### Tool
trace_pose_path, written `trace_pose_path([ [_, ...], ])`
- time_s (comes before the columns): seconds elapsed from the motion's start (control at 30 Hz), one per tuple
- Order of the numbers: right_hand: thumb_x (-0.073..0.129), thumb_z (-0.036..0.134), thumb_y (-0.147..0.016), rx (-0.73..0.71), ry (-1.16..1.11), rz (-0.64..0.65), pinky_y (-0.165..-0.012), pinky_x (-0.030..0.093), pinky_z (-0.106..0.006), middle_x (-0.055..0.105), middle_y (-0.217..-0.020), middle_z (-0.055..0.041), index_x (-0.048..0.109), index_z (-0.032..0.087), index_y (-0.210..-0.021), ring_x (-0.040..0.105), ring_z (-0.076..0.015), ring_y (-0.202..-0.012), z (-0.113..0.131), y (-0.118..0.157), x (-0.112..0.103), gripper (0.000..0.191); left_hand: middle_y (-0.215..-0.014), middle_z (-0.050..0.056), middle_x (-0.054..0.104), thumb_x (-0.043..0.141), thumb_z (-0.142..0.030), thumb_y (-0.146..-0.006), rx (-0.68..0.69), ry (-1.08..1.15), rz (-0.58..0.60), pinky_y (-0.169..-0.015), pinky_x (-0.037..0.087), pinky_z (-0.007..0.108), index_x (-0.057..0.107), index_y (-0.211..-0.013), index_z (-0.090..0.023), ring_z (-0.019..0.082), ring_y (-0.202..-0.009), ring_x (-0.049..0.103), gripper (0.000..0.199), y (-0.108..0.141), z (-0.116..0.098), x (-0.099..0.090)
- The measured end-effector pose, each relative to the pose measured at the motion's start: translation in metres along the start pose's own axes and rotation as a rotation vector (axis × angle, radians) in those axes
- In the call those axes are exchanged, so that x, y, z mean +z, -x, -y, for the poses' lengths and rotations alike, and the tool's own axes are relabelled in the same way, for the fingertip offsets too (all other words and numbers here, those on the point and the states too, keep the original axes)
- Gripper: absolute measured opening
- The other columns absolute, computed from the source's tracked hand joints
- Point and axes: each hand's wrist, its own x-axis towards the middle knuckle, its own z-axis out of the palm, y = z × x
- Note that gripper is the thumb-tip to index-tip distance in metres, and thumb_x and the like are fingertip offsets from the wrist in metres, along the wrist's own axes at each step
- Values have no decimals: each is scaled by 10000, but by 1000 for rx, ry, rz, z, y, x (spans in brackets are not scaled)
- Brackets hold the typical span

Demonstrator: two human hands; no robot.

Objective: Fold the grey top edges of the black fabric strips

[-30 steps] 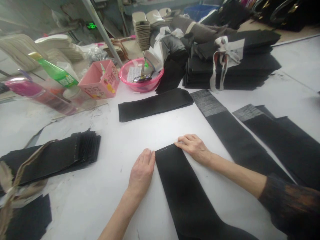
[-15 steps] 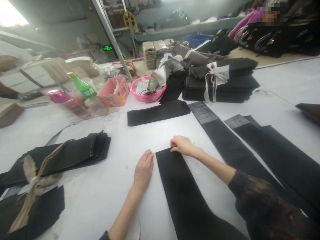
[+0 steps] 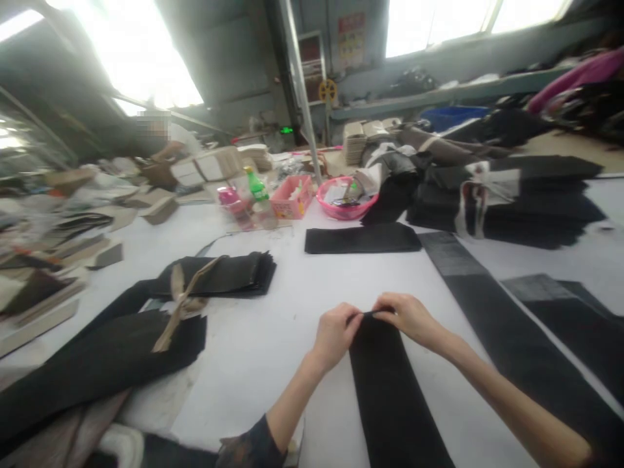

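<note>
A long black strip of material (image 3: 390, 383) lies on the white table, its near end running out of view at the bottom. Both hands pinch its far edge. My left hand (image 3: 336, 331) is closed at the far left corner, thumb and forefinger on the edge. Close beside it, my right hand (image 3: 404, 315) grips the same edge with bent fingers. Between the two hands the edge looks raised or folded over; the exact fold is too small to make out. To the right lies another black strip (image 3: 487, 318) with a greyish, shiny far end.
Beyond the hands lies a short black stack (image 3: 363, 239). A tied black bundle (image 3: 229, 276) sits left, a larger tied stack (image 3: 526, 201) back right. A pink basket (image 3: 346, 207), pink box (image 3: 291, 201) and green bottle (image 3: 256, 185) stand behind. A person (image 3: 170, 140) is far left.
My left hand has moved from beside the strip onto its far edge and closed there. My right hand still pinches that edge. The view has tilted up and swung left.
</note>
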Motion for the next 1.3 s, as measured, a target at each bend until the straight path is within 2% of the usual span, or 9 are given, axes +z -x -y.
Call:
trace_pose_path([
  [0.17,470,372,-937,-123,77,100,-639,427,-257,648,-805,21,631,252,-858,612,-153,-721,17,11,-2,216,-832,23,672,530,-211,-883,90,-75,8,-691,463,239,664,-880,-195,143,-770,620,135,7,-13,-12],
  [0.53,386,274,-946,-318,364,11,-517,391,-282,605,-730,13,603,293,-928,605,-155,-589,40,31,-11,218,-756,13,650,535,-166,-845,156,-84,0,-652,428,228,656,-828,-189,125,-698,589,124,27,-33,-50],
  [0.63,394,266,-915,-256,375,-54,-531,438,-304,655,-819,-28,619,300,-969,634,-183,-627,19,38,-29,233,-742,4,640,531,-143,-830,73,-47,-54,-647,421,224,646,-801,-188,117,-673,570,127,37,-21,-66],
  [0.73,467,374,-882,-92,265,-196,-583,515,-337,701,-951,-74,635,316,-1002,681,-239,-747,-22,49,-54,214,-720,1,626,505,-137,-833,-80,-13,-169,-658,428,228,628,-760,-178,119,-668,561,149,52,-4,-88],
  [0.83,499,511,-847,97,107,-313,-698,566,-398,724,-921,-48,633,334,-1034,695,-285,-824,-45,59,-70,290,-727,-4,617,491,-146,-849,-130,18,-135,-664,429,226,617,-759,-178,121,-685,556,158,63,4,-99],
  [0.93,506,528,-858,112,16,-263,-810,551,-408,711,-1010,-57,643,286,-1079,679,-285,-912,-23,60,-68,356,-743,-7,608,485,-168,-868,-100,55,-86,-670,427,227,616,-786,-183,119,-691,546,155,63,-3,-92],
  [1.07,467,410,-936,-62,1,-188,-822,534,-329,660,-1127,-58,636,258,-1127,641,-222,-982,36,47,-45,297,-759,-1,615,480,-208,-888,-51,85,-68,-698,431,245,633,-830,-192,129,-706,548,165,50,-19,-74],
  [1.17,498,334,-942,-203,49,-164,-877,502,-319,633,-1156,-40,614,285,-1172,608,-194,-1032,61,36,-29,263,-781,7,624,467,-224,-902,-3,83,-27,-692,432,251,638,-861,-199,135,-708,556,177,43,-28,-67],
  [1.3,502,259,-946,-305,109,-101,-745,471,-247,660,-928,-11,661,253,-989,613,-144,-840,75,31,-12,165,-798,11,625,465,-213,-906,61,12,8,-675,428,249,637,-908,-211,136,-698,555,172,42,-39,-65],
])
